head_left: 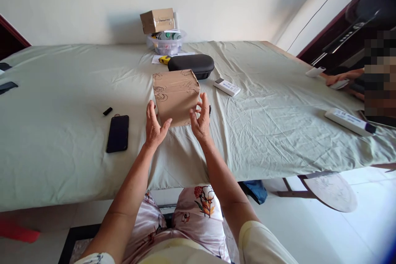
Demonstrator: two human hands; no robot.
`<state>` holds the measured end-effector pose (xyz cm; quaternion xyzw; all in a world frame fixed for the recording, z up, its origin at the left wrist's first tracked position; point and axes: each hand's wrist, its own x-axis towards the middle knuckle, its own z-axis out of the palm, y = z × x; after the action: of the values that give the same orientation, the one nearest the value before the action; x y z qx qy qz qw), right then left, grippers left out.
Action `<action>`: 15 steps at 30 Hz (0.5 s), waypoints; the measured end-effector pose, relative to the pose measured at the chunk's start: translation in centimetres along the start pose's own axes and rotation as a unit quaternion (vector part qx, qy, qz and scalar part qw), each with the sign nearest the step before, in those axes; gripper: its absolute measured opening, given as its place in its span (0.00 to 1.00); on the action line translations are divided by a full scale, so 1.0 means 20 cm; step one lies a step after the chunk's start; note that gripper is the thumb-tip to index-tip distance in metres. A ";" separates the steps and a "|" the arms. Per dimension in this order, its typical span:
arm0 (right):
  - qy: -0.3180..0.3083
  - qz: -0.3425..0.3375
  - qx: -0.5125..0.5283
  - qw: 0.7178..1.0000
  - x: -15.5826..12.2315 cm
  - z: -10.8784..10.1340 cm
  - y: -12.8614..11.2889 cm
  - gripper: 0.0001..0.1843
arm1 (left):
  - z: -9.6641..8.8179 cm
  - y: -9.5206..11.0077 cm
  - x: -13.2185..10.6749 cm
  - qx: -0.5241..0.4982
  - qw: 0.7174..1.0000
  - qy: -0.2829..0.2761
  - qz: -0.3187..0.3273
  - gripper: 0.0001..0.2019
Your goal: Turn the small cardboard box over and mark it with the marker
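A brown cardboard box with dark scribbles on it sits on the cloth-covered table, right in front of me. My left hand is at its left side, fingers stretched upward and thumb across the near lower edge. At the right side is my right hand, its fingers spread and partly bent close to the box wall. Both hands are open around the box; whether the fingertips press on it I cannot tell. A small dark thing is mostly hidden behind my right hand.
Behind the box lie a black case and a yellow tool. A plastic basket bears another carton. A phone lies left, white packs right. Another person's hand is at far right.
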<state>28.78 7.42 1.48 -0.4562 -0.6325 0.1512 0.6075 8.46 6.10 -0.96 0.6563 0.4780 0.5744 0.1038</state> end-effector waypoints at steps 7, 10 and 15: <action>-0.008 -0.082 -0.082 0.993 0.02 0.03 0.04 0.37 | 0.01 0.00 0.05 0.021 0.999 -0.016 0.027 0.44; 0.008 -0.075 -0.057 0.996 0.01 0.04 0.04 0.35 | 0.02 0.00 0.04 0.018 0.999 -0.005 0.026 0.43; 0.051 -0.010 -0.017 0.998 -0.05 0.04 0.04 0.25 | 0.02 -0.01 0.00 0.028 0.998 0.041 0.024 0.34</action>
<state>28.35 7.46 0.10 -0.4673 -0.6076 0.1108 0.6327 8.72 6.36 -1.37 0.6461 0.4817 0.5898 0.0523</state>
